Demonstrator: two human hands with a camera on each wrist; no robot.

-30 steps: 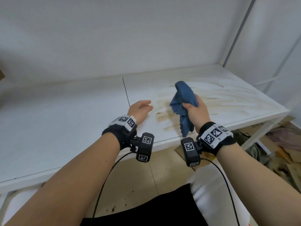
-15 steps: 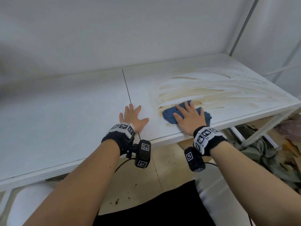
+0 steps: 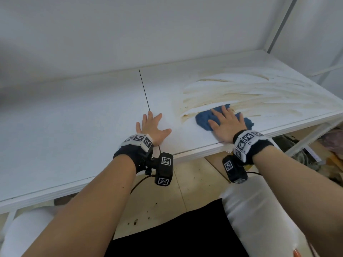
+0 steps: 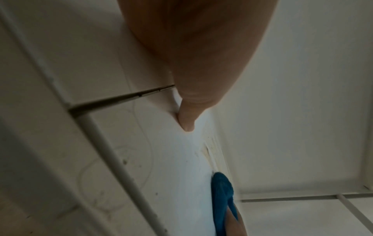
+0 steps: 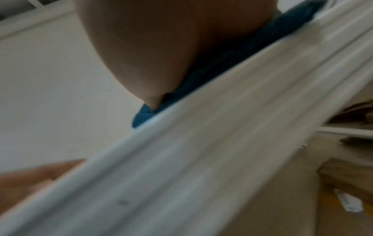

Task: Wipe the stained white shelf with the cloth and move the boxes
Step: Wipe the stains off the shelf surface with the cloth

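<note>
A white shelf (image 3: 74,127) runs across the head view, with brown smeared stains (image 3: 259,97) on its right half. A blue cloth (image 3: 203,120) lies flat near the front edge, at the left end of the stains. My right hand (image 3: 225,125) presses on the cloth with fingers straight and spread. My left hand (image 3: 151,127) rests flat on the bare shelf to the left of the cloth, fingers spread. The left wrist view shows the cloth (image 4: 222,191) beyond my left hand (image 4: 187,115). The right wrist view is blurred, showing the cloth (image 5: 201,83) under my palm. No boxes are in view.
A thin dark seam (image 3: 144,89) splits the shelf board just beyond my left fingers. A white wall stands behind the shelf and a white upright post (image 3: 276,25) at the back right. Cardboard and clutter (image 3: 324,160) lie on the floor below right.
A second ago my right hand held the cloth bunched in the air; it put it down flat and now presses it further right along the stains. My left hand flattened onto the shelf.
</note>
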